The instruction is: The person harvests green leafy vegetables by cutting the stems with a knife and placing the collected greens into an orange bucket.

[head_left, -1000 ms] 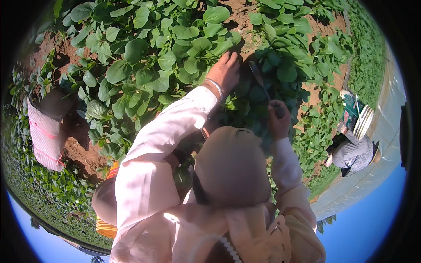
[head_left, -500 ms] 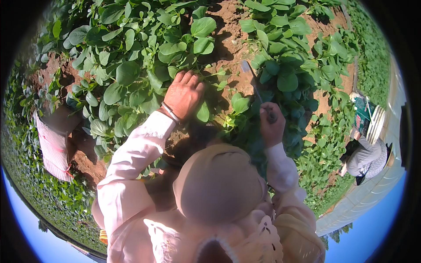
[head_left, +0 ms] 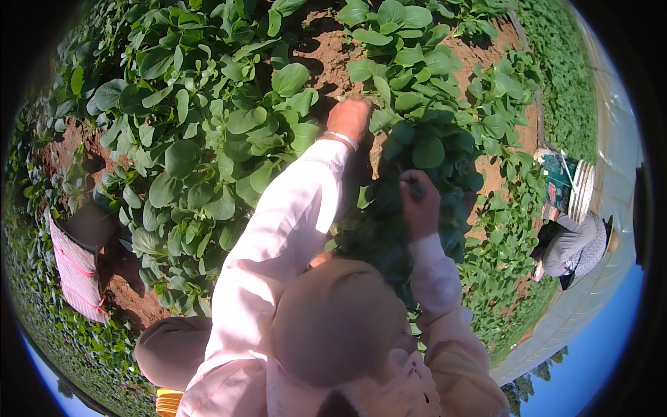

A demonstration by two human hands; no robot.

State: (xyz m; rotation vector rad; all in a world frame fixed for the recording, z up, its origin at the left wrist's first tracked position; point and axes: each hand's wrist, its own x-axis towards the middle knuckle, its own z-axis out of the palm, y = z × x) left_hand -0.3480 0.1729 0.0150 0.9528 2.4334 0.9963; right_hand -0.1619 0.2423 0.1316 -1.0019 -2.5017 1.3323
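Note:
My left hand, a bracelet at its wrist, reaches down to the soil strip between two rows of leafy green plants. Its fingers curl under and look closed; whatever they hold is hidden beneath the hand. To its right and nearer to me, my right hand is closed round the handle of a thin-shafted hand tool. The tool's flat end, visible earlier, is now lost among dark, shaded leaves.
A pink-and-white sack stands at the left. Bare reddish soil runs between the rows. At the right, another person crouches beside a green-and-white container, with plastic sheeting behind. Something yellow lies at lower left.
My left hand has moved right and farther away, from the left row's leaves to the soil strip. My right hand has shifted slightly left and nearer; the tool's shaft has dropped from sight.

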